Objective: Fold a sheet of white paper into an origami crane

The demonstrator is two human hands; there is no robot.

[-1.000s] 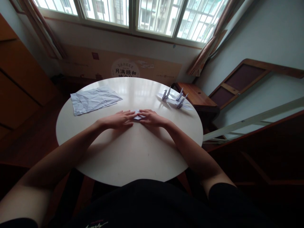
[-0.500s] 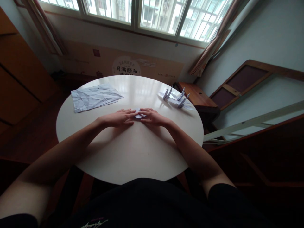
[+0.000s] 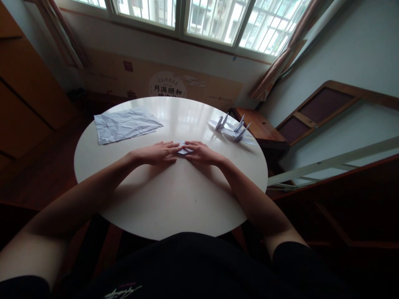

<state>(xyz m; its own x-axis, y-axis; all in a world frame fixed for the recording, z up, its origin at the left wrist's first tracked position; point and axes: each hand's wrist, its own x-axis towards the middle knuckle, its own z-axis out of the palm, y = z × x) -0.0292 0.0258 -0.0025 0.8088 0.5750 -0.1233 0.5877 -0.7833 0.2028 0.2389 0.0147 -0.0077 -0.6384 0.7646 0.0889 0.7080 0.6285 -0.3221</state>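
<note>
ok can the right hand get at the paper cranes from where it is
Probably yes, though the right hand is on the folded paper: nothing seems to stand between that hand and the paper cranes.

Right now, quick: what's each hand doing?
Left hand: open, palm down, fingertips on the small folded paper.
Right hand: open, palm down, fingertips on the small folded paper too.

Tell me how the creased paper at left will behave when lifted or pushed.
The creased paper would probably sag if lifted by one corner, being thin and broad. Its offset edges suggest more than one sheet, so layers might slip apart. The shiny tabletop could let it slide.
</note>
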